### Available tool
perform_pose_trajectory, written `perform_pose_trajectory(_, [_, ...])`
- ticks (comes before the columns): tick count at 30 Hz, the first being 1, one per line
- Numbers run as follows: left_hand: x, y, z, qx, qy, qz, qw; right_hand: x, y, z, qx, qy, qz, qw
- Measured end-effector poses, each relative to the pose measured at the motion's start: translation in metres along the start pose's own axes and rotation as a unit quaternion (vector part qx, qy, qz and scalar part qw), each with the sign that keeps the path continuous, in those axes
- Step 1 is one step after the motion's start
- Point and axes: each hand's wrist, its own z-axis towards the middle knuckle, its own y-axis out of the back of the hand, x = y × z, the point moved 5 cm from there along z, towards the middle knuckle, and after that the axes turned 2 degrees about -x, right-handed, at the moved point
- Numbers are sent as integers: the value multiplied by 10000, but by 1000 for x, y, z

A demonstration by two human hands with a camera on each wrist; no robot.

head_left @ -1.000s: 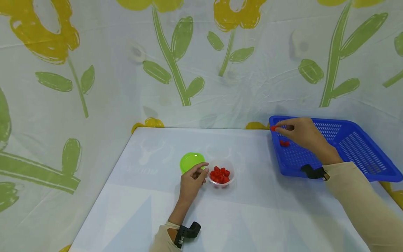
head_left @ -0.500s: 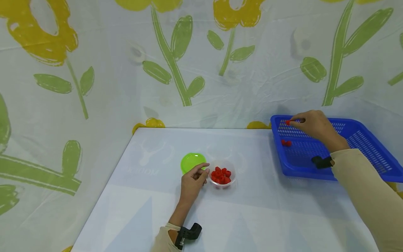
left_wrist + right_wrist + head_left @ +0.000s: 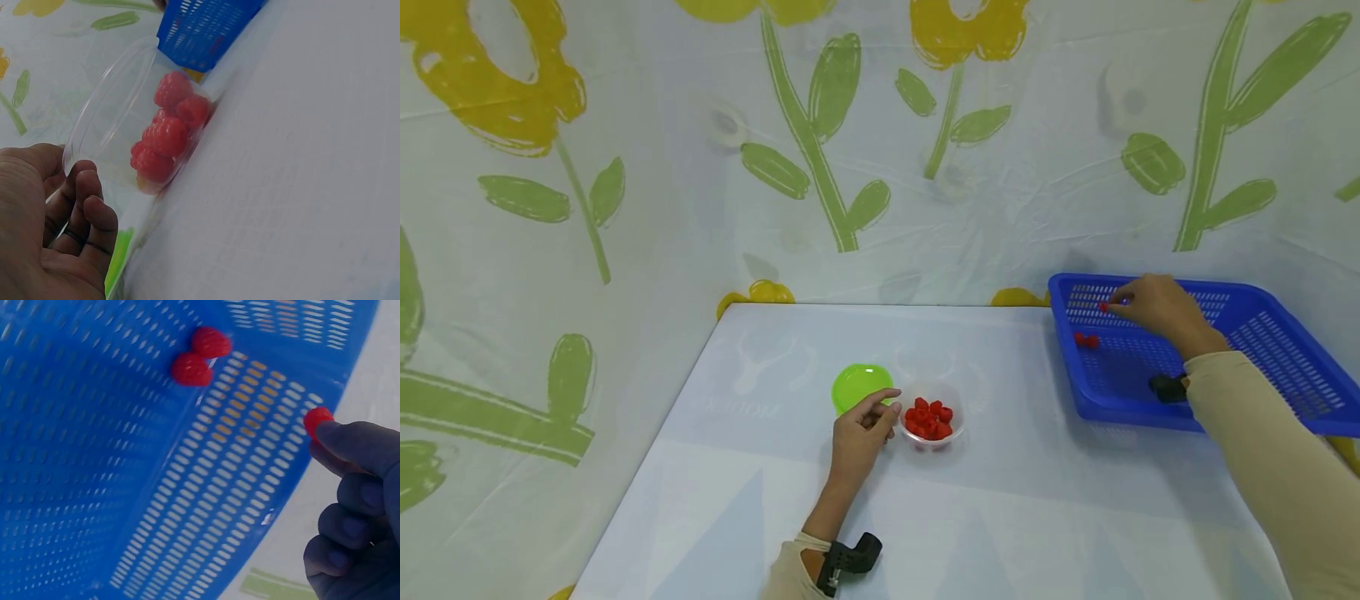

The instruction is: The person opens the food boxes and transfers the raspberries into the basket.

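Observation:
My left hand (image 3: 857,433) pinches the rim of a clear plastic bowl (image 3: 103,122) between thumb and fingers. Several raspberries (image 3: 164,136) lie in its bottom. Over the left part of a blue basket (image 3: 1116,410), my right hand (image 3: 1161,308) holds one raspberry (image 3: 317,420) between thumb and index finger, the other fingers curled. Below it, two raspberries (image 3: 201,356) sit together on the basket floor against the side wall. A bright green round lid (image 3: 856,383) lies on the table, just behind the left hand.
The white table (image 3: 1000,508) carries the bowl in the middle and the basket at the back right. A flower-printed sheet (image 3: 1000,208) rises behind the table and along its left side. Each wrist wears a black camera mount (image 3: 853,554).
My right hand has carried its raspberry rightward from the basket's left rim to over the inside, first rising, then dipping slightly. The left hand stays at the bowl.

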Motion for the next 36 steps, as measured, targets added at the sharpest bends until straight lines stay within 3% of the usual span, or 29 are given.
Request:
perform_pose_trajectory(3, [-5, 0, -1, -13, 16, -11, 10000, -6, -5, 1, 100, -40, -78, 9999])
perform_pose_trajectory(9, [-36, 1, -8, -81, -3, 75, 9999, -20, -20, 4, 372, -65, -139, 9992])
perform_pose_trajectory(20, [-41, 2, -6, -32, -88, 91, 9999, -25, -38, 9, 633, -3, -86, 9980])
perform_pose_trajectory(24, [-40, 3, -5, -9, -57, 113, 9999, -22, -40, 12, 716, -61, -79, 9974])
perform_pose_trajectory(31, [-6, 1, 2, -54, 33, 133, 9999, -20, -48, 13, 864, 89, -60, 9962])
perform_pose_trajectory(36, [0, 2, 2, -3, -23, 32, 10000, -15, -51, 12, 1005, 97, -67, 9949])
